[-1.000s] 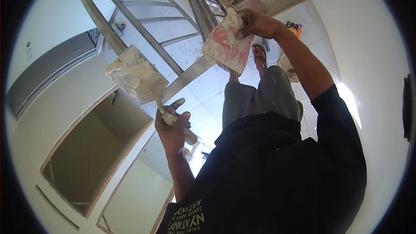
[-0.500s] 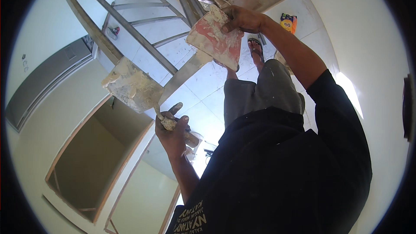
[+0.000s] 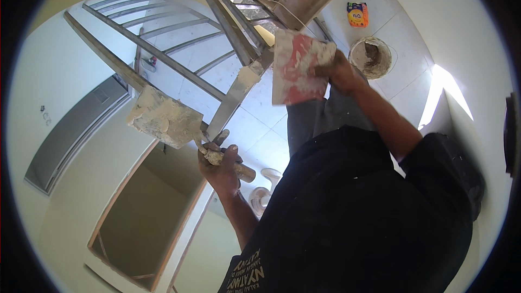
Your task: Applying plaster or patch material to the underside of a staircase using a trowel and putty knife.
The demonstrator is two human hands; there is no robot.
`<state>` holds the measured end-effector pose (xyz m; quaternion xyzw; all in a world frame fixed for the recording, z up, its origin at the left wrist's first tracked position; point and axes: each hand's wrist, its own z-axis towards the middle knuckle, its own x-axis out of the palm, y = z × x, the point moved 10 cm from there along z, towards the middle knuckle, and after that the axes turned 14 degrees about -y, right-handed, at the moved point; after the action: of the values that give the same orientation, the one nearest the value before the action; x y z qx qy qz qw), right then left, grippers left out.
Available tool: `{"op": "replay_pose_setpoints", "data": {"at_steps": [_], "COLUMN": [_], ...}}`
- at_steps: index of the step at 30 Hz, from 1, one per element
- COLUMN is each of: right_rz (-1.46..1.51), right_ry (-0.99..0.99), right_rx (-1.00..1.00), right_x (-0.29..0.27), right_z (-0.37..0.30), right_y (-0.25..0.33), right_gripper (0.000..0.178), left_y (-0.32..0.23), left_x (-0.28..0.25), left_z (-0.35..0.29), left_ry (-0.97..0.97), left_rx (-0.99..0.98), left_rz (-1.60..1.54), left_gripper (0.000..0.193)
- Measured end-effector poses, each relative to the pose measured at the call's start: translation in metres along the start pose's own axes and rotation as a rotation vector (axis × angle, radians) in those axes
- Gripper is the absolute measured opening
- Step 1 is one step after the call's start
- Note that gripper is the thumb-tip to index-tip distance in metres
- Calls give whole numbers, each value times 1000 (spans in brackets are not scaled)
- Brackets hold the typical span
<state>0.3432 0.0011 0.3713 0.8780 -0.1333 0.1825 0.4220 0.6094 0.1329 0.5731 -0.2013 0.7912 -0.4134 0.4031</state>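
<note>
My left hand grips the wooden handle of a putty knife, whose wide blade is caked with pale plaster and points up and left. My right hand is raised and holds a red flat board smeared with white plaster along its top edge. The board hangs in front of the metal ladder that I stand on. My dark shirt and grey trousers fill the lower right.
A round bucket of plaster sits on the tiled floor far below, with an orange packet beside it. A small white fan stands on the floor. A doorway opening and white walls lie to the left.
My right hand has carried the red board down and to the right, away from the ladder rail. The view has swung, bringing the bucket into sight. My left hand has kept the putty knife.
</note>
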Motion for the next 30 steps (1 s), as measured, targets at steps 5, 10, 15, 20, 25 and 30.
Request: {"op": "replay_pose_setpoints", "data": {"at_steps": [5, 10, 15, 20, 25, 30], "right_rz": [318, 608, 828, 972, 1055, 1166], "right_ry": [-116, -225, -219, -266, -291, -299], "right_rx": [229, 267, 217, 111, 134, 230], "right_x": [23, 51, 86, 99, 104, 112], "right_z": [-65, -85, -92, -93, -92, -89], "right_y": [-23, -49, -52, -58, -77, -97], "right_gripper": [38, 38, 37, 33, 33, 31], "left_y": [-9, -23, -30, -30, -33, -35], "left_x": [8, 9, 2, 2, 2, 2], "left_z": [13, 33, 54, 66, 65, 67], "left_ry": [-4, 67, 168, 251, 299, 321], "left_rx": [145, 223, 283, 318, 371, 403], "left_rz": [8, -87, -70, -54, -11, -15], "left_gripper": [36, 33, 32, 33, 33, 36]}}
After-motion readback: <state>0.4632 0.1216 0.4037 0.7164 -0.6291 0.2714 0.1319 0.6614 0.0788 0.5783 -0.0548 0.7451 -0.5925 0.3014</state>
